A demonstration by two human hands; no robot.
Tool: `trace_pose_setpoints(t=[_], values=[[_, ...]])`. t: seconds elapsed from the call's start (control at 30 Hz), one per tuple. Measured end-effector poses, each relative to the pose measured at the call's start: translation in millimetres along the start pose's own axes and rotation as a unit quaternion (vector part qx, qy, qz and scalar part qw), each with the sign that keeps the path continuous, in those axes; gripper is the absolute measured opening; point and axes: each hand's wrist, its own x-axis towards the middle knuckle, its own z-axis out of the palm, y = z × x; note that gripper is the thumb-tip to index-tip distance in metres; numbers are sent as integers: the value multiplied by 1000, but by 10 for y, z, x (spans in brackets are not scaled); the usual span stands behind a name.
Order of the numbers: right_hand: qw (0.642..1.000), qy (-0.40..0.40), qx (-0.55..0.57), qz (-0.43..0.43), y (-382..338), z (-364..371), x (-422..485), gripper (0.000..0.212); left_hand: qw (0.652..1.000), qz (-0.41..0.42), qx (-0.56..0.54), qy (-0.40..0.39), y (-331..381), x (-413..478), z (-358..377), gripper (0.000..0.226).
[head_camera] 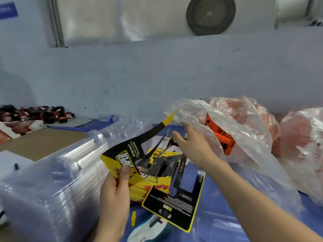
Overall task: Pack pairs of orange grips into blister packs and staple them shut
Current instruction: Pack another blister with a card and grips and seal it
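- Left hand (113, 189), lower centre, pinches a black-and-yellow card (129, 154) by thumb and fingers.
- Right hand (191, 147), centre, fingers loosely spread, at the clear bag (236, 119) of orange grips (222, 135).

A small packing workshop: stacked clear blisters (52, 180) near left, printed cards (157, 172) in the middle, bagged orange grips (218, 135) right, bare wall (157, 75) far.

Cool, even light, fairly bright, w/ only soft shadows. Streaky glare on the stacked clear blister packs (57, 172) and the plastic bag (227, 123). Whole frame slightly soft, wide-angle bend at edges, back wall (157, 75) smeary, no fine detail.
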Motion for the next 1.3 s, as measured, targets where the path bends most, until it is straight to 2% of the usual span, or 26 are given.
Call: trace_pose_setpoints(t=[0.1,0.17,0.27,0.33,0.43,0.57,0.63,0.7,0.8,0.93,0.97,1.0,1.07,1.1,1.17,1.3], values=[[997,-70,-18,40,-65,41,190,38,999,-31,-37,-16,-64,36,-11,21],[993,-88,-3,77,-64,39,234,40,997,-46,-40,-49,-109,60,-37,27],[991,-66,65,95,-91,-8,221,34,986,-75,-25,-146,-74,68,-91,17],[993,-26,96,66,-139,-63,173,26,983,-82,-41,-158,-36,92,-170,27],[996,53,65,-28,-283,-200,83,16,973,-66,-141,-168,148,141,-301,66],[980,137,-16,-145,-488,-414,-49,12,958,-10,-264,-108,529,182,-366,98],[974,148,-20,-172,-562,-526,-112,10,960,13,-268,-87,668,178,-389,104],[969,145,-19,-198,-633,-617,-181,8,973,39,-220,-51,759,184,-401,107],[961,127,-34,-242,-769,-687,-287,7,992,65,-106,-35,837,169,-359,96],[957,95,-29,-273,-857,-666,-393,7,992,-15,-56,-115,883,65,-132,98],[955,87,-28,-281,-857,-648,-414,7,991,-32,-40,-123,864,38,-72,91],[953,81,-27,-289,-848,-625,-432,7,991,-45,-13,-129,826,29,-31,72],[953,78,-14,-292,-807,-588,-452,7,991,-48,22,-123,748,32,-1,18],[954,84,-4,-287,-776,-577,-450,6,991,-48,25,-124,699,41,-5,15],[960,107,36,-256,-696,-566,-423,5,991,-71,14,-110,618,70,-36,25],[963,144,179,-141,-543,-579,-312,10,996,-76,-43,-32,566,139,-119,25]])
